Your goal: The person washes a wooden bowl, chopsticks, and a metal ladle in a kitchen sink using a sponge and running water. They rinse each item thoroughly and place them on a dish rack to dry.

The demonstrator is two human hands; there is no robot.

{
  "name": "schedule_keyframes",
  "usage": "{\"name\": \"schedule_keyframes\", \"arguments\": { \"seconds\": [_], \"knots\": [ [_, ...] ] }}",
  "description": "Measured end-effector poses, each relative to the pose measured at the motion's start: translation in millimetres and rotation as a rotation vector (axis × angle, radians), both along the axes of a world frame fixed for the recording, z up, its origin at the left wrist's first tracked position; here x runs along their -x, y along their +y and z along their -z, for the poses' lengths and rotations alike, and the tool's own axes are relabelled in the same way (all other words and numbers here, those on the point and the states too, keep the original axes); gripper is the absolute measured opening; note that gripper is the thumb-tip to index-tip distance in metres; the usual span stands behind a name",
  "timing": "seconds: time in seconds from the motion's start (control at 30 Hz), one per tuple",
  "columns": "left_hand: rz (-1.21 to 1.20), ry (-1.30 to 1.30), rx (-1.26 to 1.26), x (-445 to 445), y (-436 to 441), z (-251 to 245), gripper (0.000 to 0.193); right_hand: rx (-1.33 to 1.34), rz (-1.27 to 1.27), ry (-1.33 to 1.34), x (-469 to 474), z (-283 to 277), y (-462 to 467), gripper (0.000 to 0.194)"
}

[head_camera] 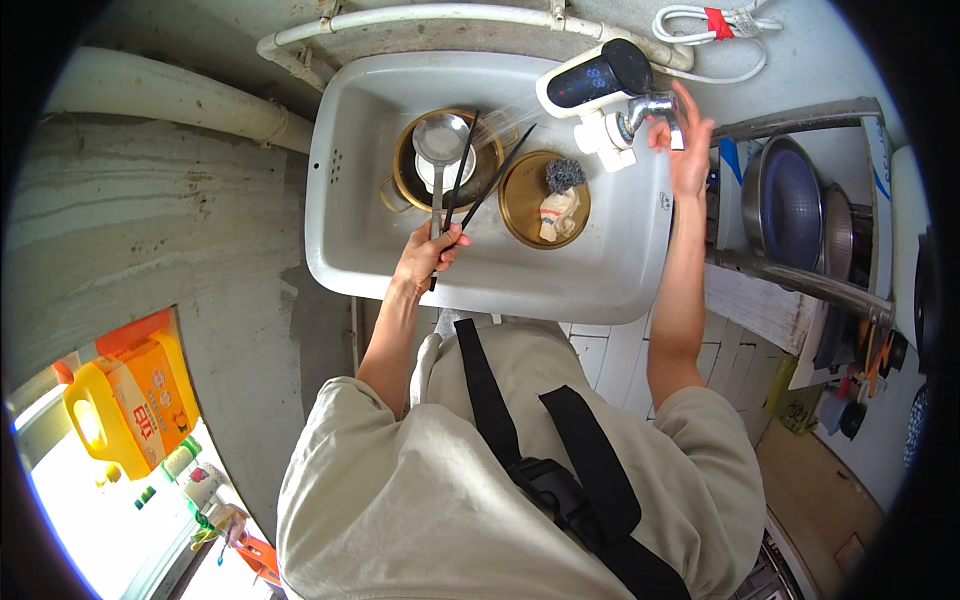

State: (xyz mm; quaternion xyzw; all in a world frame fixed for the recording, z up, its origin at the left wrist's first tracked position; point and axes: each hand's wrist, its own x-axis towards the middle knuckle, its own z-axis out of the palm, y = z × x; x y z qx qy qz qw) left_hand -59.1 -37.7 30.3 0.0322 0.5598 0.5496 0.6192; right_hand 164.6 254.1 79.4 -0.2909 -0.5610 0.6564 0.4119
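Note:
My left hand (429, 259) is closed around the handle of a metal ladle (441, 141) and a pair of dark chopsticks (459, 172). The ladle's bowl is over a gold-coloured pot (400, 176) with a white bowl (459, 178) inside, and water sprays toward them from the faucet (596, 79). My right hand (688, 154) is at the faucet's chrome valve (660, 105), fingers spread; whether it touches the valve I cannot tell. Right of the pot, a round gold-coloured lid or pan (517, 214) carries a steel-wool scrubber (565, 175) and a crumpled cloth (559, 214).
The grey sink (360, 262) has a raised rim all round. White pipes (442, 13) run along the wall behind it. On the right, a metal rack (802, 281) holds basins (787, 202). A yellow jug (94, 412) stands at the lower left.

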Motion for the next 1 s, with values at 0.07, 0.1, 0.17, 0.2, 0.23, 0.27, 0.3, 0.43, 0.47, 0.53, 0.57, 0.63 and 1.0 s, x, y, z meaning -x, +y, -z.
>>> {"name": "schedule_keyframes", "arguments": {
  "seconds": [0.07,0.1,0.17,0.2,0.23,0.27,0.3,0.43,0.47,0.53,0.57,0.63,1.0],
  "knots": [
    [-0.015,0.041,0.002,0.7,2.3,-1.0,0.017,0.282,0.106,0.126,-4.1,40.3,0.5,0.053],
    [-0.023,0.066,0.012,1.6,4.0,-2.0,0.016,0.301,0.332,-0.213,6.4,72.9,-11.3,0.041],
    [-0.046,0.11,0.014,4.4,5.8,-5.8,0.016,0.137,0.064,-0.897,16.5,123.8,-27.6,0.03],
    [-0.043,0.117,0.02,6.0,7.3,-7.7,0.014,-0.18,0.116,-0.921,26.0,146.6,-42.6,0.033],
    [-0.039,0.115,0.009,7.5,9.5,-9.4,0.013,-0.295,0.046,-1.149,28.5,162.1,-59.7,0.042],
    [-0.035,0.115,0.009,8.3,10.8,-11.1,0.013,-0.286,0.143,-1.157,32.0,170.9,-68.5,0.047],
    [-0.029,0.112,0.004,8.5,11.9,-12.3,0.012,-0.224,0.22,-1.219,34.6,175.2,-77.4,0.053],
    [-0.054,0.131,0.004,5.9,14.8,-11.8,0.011,0.009,0.208,-1.347,38.5,173.7,-122.4,0.069],
    [-0.054,0.13,-0.006,4.2,15.2,-10.0,0.011,0.035,0.08,-1.431,39.8,173.6,-129.1,0.07],
    [-0.053,0.131,-0.022,2.4,14.7,-6.1,0.011,-0.162,0.132,-1.24,38.4,173.6,-135.9,0.062],
    [-0.046,0.133,-0.024,1.8,14.7,-4.3,0.011,-0.171,0.116,-1.205,37.4,173.0,-138.7,0.059],
    [-0.026,0.129,-0.024,2.3,13.1,-2.4,0.012,0.025,0.128,-1.038,36.4,166.8,-138.7,0.042],
    [-0.031,-0.008,-0.075,-5.5,22.0,3.2,0.015,0.863,-0.083,0.007,114.7,65.9,-124.2,0.034]
  ]
}}
